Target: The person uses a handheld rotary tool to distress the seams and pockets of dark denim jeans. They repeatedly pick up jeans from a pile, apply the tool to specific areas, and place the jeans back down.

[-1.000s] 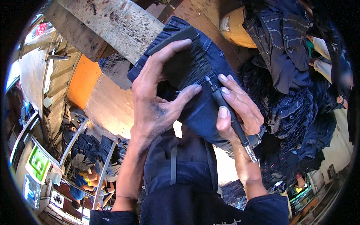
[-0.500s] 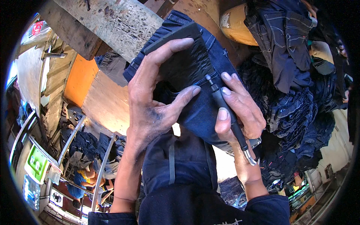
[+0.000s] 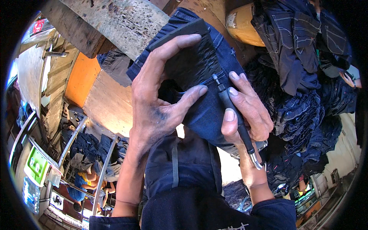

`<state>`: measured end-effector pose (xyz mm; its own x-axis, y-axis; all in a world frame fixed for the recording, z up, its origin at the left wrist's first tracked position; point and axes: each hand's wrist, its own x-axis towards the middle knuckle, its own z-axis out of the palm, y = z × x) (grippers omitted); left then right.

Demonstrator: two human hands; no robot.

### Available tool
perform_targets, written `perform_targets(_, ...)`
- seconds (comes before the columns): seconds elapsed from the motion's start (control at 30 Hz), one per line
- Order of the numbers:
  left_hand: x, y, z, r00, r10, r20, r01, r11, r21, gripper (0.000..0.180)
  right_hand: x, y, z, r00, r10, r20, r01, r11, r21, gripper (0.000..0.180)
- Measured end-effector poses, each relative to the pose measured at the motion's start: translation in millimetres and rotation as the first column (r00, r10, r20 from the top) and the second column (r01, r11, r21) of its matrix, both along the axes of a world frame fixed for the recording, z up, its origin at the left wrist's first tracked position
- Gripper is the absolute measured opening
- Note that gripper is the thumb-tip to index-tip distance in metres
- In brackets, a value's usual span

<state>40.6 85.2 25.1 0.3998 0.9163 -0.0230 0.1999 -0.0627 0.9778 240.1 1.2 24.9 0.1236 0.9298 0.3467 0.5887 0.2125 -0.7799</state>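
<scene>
A dark blue denim garment (image 3: 207, 115) lies over the end of a wooden board in front of me. On top of it rests a flat black textured pad (image 3: 191, 61), pinched at its edges by my left hand (image 3: 157, 84), index finger along the top and thumb below. My right hand (image 3: 247, 111) is closed round a slim black rotary hand tool (image 3: 239, 126), held like a pen. Its metal tip is at the denim just beside the pad's lower right corner; whether it touches cannot be made out. A flexible metal shaft trails from the tool's rear end beside my wrist.
A worn wooden board (image 3: 122, 23) runs from the upper left under the garment. Heaped dark clothes (image 3: 299, 115) fill the right side, near a yellowish rounded object (image 3: 243, 25). Another person's hand (image 3: 347, 79) shows at far right. Metal rails and a seated person (image 3: 80, 188) are lower left.
The pad, my left hand, the tool and my right hand have shifted very slightly to the right. At far right, the other person's hand has moved up and in. Both my grips are unchanged.
</scene>
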Motion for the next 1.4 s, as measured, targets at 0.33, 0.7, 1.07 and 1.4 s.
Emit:
perform_targets(0.33, 1.2, -0.1, -2.0, 1.0, 0.01, 0.018, -0.01, 1.0, 0.003, 0.088, 0.3, -1.2, -2.1, 1.0, 0.0, 0.01, -0.001, 1.0, 0.012, 0.028)
perform_targets(0.7, -0.2, 0.8, -4.7, 0.999, -0.006, 0.038, 0.006, 1.0, 0.006, 0.089, 0.3, -1.1, -1.9, 1.0, -0.005, 0.002, 0.005, 1.0, 0.007, 0.029)
perform_targets(1.07, -2.0, 1.0, -4.2, 1.0, -0.02, 0.01, 0.02, 1.0, 0.024, 0.09, -1.8, -1.0, -2.6, 1.0, -0.026, -0.008, 0.026, 1.0, 0.009, 0.025)
perform_targets(1.4, 0.0, 4.1, -1.0, 1.0, -0.013, -0.001, 0.013, 1.0, -0.002, 0.091, 3.4, -5.4, -2.2, 1.0, -0.011, -0.003, 0.011, 1.0, -0.004, 0.027)
